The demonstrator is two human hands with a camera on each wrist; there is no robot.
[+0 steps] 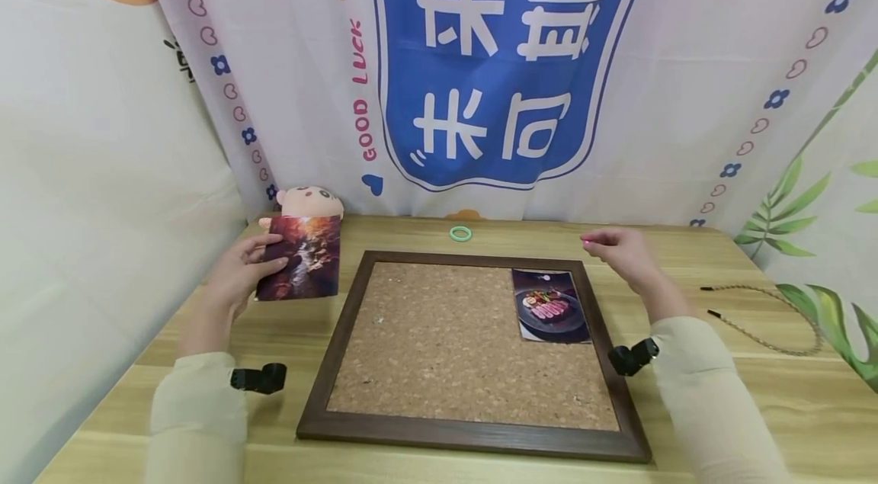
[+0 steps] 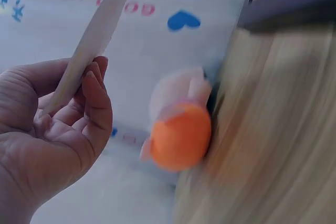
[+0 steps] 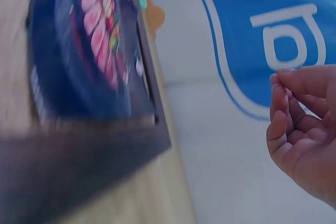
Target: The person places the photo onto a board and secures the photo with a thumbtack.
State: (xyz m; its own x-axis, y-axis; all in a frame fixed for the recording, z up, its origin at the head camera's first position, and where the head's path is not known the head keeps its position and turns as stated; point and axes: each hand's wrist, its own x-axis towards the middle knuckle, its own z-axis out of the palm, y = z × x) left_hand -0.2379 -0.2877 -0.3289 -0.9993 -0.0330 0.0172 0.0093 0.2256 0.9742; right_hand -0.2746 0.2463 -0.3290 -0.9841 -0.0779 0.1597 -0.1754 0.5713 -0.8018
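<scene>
My left hand (image 1: 236,270) pinches a photo print (image 1: 306,259) of a stream among red autumn trees, raised left of the cork board (image 1: 439,347). The left wrist view shows this print nearly edge-on between thumb and fingers. To the right of the board's far corner, my right hand (image 1: 624,259) is raised, thumb and fingertips pinched around a tiny pink pin (image 1: 586,241). Only a pink speck of it shows in the head view; in the right wrist view the fingertips hide it. A photo of a plated meat dish (image 1: 549,306) lies on the board's upper right.
A dark wooden frame (image 1: 473,434) borders the board. Behind it lies a green ring (image 1: 460,233). A plush toy (image 1: 312,202) sits at the back left, partly behind the raised print. On the right is a braided cord (image 1: 782,350). Printed curtains hang behind the table.
</scene>
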